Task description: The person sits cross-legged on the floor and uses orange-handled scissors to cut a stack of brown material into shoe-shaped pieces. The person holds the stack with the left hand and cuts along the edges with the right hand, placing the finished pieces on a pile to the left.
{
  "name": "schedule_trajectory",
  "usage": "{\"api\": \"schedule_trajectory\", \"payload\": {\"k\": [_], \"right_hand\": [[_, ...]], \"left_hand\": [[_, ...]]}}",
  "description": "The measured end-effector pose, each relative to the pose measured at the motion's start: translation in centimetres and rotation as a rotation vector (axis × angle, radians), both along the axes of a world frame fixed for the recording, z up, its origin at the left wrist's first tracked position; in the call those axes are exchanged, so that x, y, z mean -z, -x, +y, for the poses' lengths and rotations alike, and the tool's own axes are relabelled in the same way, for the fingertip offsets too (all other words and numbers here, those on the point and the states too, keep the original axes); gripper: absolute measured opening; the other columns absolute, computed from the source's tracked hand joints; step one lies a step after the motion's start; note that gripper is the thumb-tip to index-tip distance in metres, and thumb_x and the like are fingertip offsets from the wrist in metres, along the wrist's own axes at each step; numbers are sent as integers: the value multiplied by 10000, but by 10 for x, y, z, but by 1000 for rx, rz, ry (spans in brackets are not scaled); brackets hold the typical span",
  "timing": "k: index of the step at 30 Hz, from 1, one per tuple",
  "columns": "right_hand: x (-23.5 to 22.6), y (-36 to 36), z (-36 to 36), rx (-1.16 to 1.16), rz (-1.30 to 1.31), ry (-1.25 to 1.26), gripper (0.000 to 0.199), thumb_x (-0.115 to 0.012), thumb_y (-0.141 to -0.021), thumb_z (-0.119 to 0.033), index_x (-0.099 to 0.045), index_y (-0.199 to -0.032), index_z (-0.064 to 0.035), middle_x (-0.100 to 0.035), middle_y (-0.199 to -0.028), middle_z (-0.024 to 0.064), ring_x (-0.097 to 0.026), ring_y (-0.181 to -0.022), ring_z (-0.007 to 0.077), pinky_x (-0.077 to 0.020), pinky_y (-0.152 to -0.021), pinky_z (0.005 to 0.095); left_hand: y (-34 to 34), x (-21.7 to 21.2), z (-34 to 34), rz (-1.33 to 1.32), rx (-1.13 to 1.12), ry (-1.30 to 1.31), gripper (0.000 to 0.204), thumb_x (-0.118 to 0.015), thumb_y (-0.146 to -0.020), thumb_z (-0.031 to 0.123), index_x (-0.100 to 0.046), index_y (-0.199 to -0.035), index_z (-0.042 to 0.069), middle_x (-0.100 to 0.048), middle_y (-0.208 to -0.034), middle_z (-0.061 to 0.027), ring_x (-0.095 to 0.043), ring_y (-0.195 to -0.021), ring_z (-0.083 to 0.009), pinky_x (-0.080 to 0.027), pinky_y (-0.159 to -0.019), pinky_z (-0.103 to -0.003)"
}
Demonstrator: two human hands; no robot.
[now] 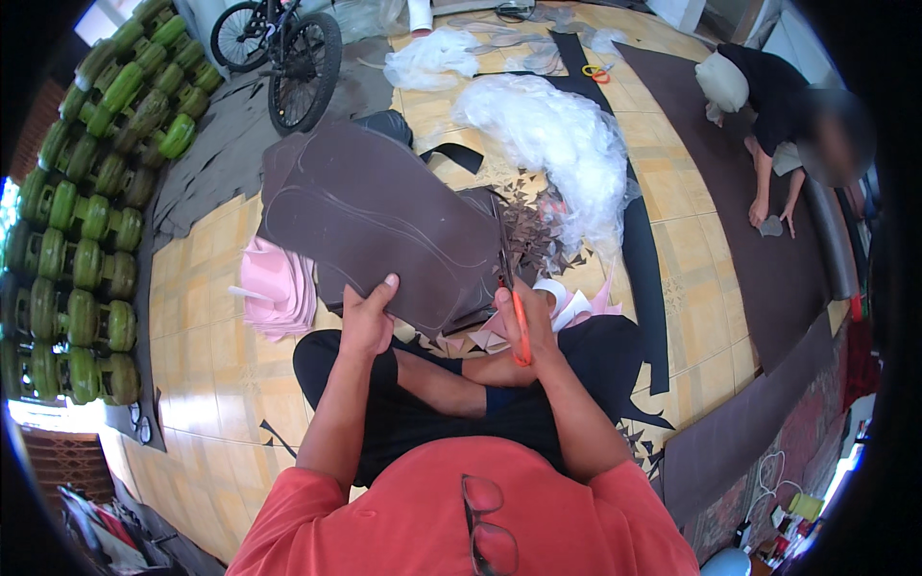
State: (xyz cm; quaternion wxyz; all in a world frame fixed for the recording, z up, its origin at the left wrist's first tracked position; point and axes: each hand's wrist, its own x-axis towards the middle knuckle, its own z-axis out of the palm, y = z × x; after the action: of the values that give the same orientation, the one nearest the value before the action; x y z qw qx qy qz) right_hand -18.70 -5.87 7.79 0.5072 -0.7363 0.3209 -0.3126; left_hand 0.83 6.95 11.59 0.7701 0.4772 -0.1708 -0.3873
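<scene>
A dark brown sheet (375, 221) with pale curved outlines drawn on it lies tilted in front of my crossed legs. My left hand (368, 319) grips its near edge, thumb on top and fingers underneath. In my right hand (530, 322) is a pair of orange-handled scissors (521, 334), blades pointing away from me along the sheet's right edge. Whether the blades are apart is too small to tell. Beneath the sheet, more brown pieces show in part. A stack of pink cut pieces (277, 293) sits left of it, and small brown offcuts (530, 226) are strewn to the right.
Crumpled clear plastic (562, 139) lies beyond the offcuts, beside a long black strip (645, 288). Farther off are other scissors (597, 74) and a bicycle (303, 82). Green gas cylinders (96, 226) are stacked at left. At right, a person (768, 106) bends over a long brown sheet (711, 192).
</scene>
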Motion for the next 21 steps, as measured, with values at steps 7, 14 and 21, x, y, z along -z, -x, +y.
{"api": "schedule_trajectory", "payload": {"k": [7, 14, 21], "right_hand": [[8, 19, -4, -99, 24, -23, 405, -553, -962, -359, -566, -802, 12, -497, -572, 131, -484, -532, 211, -384, -515, 362], [39, 30, -19, 65, 116, -49, 333, -542, -962, -302, -535, -853, 13, -513, -625, 171, -533, -611, 342, -413, -569, 390], [1, 18, -29, 15, 28, 83, 286, -547, -958, -272, -485, -903, 2, -524, -727, 202, -547, -701, 374, -431, -643, 414]], "left_hand": [[-33, -18, -7, -111, -41, -62, 471, -582, -817, -38, -470, -1273, 5, -570, -1156, -110, -567, -1076, -224, -477, -912, -356], [-43, -22, 6, -181, 238, -288, 541, -592, -726, -60, -529, -1260, -7, -608, -1094, -76, -563, -1044, -189, -441, -926, -307], [-38, -19, 22, -195, 387, -475, 619, -637, -673, -35, -550, -1283, 6, -618, -1122, -54, -547, -1060, -181, -403, -957, -290]]}}
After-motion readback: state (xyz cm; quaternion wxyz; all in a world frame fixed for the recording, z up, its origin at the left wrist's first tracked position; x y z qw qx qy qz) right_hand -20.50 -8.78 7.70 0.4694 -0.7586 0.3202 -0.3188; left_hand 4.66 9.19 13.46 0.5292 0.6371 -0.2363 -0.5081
